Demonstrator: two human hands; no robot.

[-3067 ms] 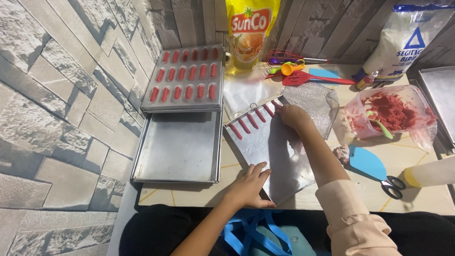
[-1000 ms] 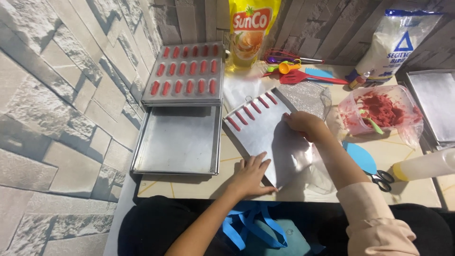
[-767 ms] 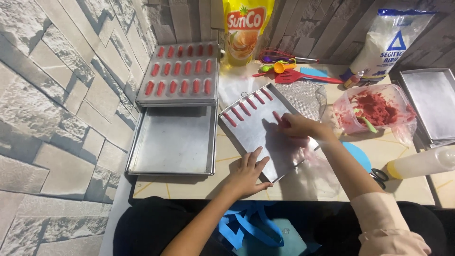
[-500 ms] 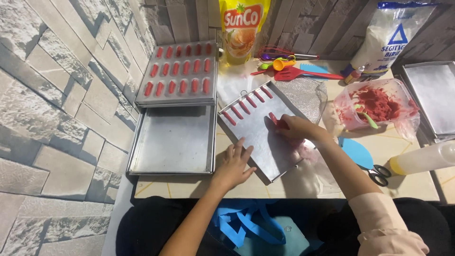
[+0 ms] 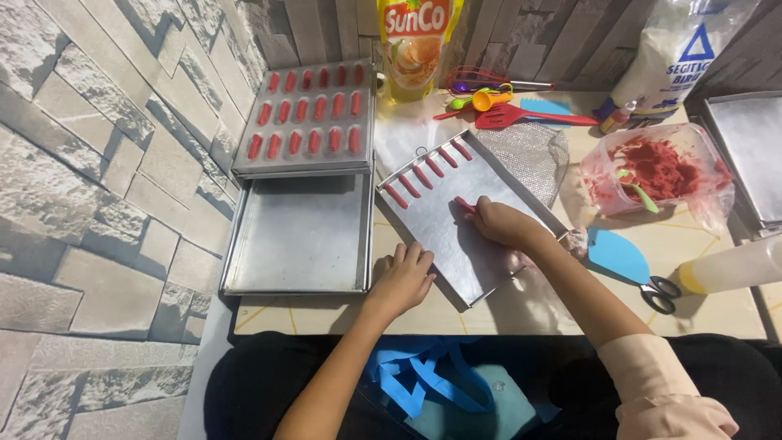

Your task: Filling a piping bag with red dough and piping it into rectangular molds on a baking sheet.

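— While the right hand [image 5: 503, 224] pinches a red stick [image 5: 465, 204] onto the tilted metal tray [image 5: 444, 236], what does the left hand [image 5: 401, 281] do?
— It rests fingers spread, holding nothing, at that tray's near corner.
— And the packages?
— A yellow pouch [image 5: 415, 45] with a red label stands at the table's [image 5: 521, 314] far edge; a white bag [image 5: 680, 53] with a blue triangle stands far right.

Grey stone-pattern wall [image 5: 98, 163] left, wooden-slat wall [image 5: 326, 24] behind pale table [image 5: 521, 314].
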